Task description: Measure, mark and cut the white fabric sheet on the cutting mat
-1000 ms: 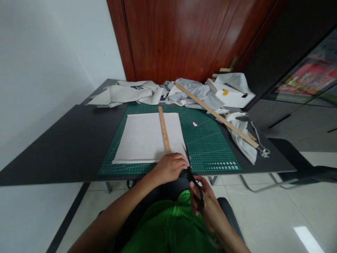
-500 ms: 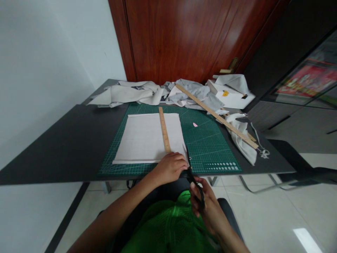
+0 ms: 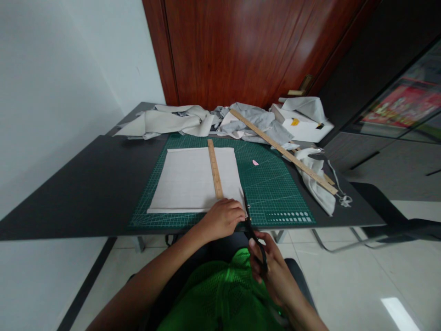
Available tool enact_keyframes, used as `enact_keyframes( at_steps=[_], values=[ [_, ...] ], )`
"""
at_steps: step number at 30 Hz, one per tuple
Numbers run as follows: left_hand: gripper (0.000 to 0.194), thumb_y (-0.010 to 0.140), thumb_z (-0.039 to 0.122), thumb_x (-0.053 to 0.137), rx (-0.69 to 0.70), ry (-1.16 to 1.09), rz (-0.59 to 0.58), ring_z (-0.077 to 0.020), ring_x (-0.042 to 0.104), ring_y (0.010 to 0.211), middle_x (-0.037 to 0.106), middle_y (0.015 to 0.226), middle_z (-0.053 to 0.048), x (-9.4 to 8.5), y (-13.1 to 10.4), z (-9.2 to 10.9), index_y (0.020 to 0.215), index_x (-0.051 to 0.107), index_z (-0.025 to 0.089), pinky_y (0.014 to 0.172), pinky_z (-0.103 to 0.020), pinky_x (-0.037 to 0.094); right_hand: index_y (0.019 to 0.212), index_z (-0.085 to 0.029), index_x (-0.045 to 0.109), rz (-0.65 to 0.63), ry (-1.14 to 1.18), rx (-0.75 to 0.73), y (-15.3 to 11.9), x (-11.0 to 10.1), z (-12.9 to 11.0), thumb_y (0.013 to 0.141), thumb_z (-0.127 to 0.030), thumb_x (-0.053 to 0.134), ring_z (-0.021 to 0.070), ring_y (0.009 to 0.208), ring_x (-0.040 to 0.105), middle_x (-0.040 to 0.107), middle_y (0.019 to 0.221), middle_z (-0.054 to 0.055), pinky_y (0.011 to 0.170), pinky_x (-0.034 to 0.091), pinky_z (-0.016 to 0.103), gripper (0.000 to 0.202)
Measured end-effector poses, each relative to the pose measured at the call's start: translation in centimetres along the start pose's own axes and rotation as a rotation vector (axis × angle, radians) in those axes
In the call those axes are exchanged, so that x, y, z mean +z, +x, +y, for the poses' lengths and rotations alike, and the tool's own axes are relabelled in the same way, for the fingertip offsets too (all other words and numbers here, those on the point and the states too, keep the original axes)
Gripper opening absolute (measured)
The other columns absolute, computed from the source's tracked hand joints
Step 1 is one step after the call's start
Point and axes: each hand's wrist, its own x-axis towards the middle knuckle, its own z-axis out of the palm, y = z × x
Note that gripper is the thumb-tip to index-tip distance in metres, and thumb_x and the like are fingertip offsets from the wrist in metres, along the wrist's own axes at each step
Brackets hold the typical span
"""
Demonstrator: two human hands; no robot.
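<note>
A pale fabric piece (image 3: 186, 179) lies flat on the green cutting mat (image 3: 272, 184), with a short wooden ruler (image 3: 215, 170) across it. My left hand (image 3: 225, 218) pinches the fabric's near right corner, just below the ruler's near end. My right hand (image 3: 267, 262) is closed round the handles of black scissors (image 3: 250, 230). Their blades point away from me along the fabric's right edge, close to my left fingertips. How far the blades are apart is hard to make out.
Crumpled fabric (image 3: 172, 120) lies along the back. A long wooden ruler (image 3: 282, 149) slants over grey cloth toward a white drawstring bag (image 3: 315, 179). A white box (image 3: 303, 124) stands back right; a pink scrap (image 3: 255, 162) lies on the mat.
</note>
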Motion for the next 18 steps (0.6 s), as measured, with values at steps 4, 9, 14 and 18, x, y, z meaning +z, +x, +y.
enact_keyframes(
  at_steps=[4,9,14,18],
  values=[
    [0.017,0.100,0.015,0.060,-0.008,0.004,-0.007,-0.0171,0.065,0.087,0.072,0.092,-0.001,-0.09,0.03,0.06,0.090,0.073,0.019,0.083,-0.033,0.047,0.112,-0.027,0.050,0.000,-0.010,-0.003,-0.07,0.12,-0.02,0.075,-0.066,0.082,0.0073,0.047,0.038,0.047,0.064,-0.012,0.037,0.033,0.019,0.063],
    [0.016,0.100,0.015,0.061,-0.004,0.004,-0.015,-0.0172,0.065,0.088,0.072,0.093,-0.002,-0.14,0.07,0.09,0.091,0.074,0.019,0.084,-0.033,0.047,0.113,-0.027,0.051,0.015,-0.018,-0.006,0.03,0.06,0.13,0.074,-0.066,0.082,0.0080,0.048,0.040,0.048,0.064,-0.011,0.037,0.032,0.019,0.064],
    [0.016,0.101,0.016,0.061,-0.007,0.007,-0.009,-0.0178,0.066,0.089,0.072,0.093,-0.002,-0.04,0.09,0.09,0.092,0.074,0.019,0.085,-0.033,0.047,0.113,-0.026,0.050,-0.009,-0.040,-0.019,0.00,0.01,0.08,0.077,-0.066,0.080,0.0074,0.046,0.036,0.046,0.061,-0.012,0.037,0.032,0.019,0.062],
    [0.013,0.099,0.015,0.063,-0.010,0.007,-0.020,-0.0179,0.066,0.089,0.072,0.093,-0.002,-0.06,0.05,0.07,0.092,0.074,0.019,0.085,-0.033,0.047,0.114,-0.027,0.050,-0.019,-0.046,-0.029,-0.26,-0.14,0.22,0.080,-0.064,0.080,0.0082,0.048,0.038,0.047,0.063,-0.011,0.038,0.033,0.019,0.058]
  ],
)
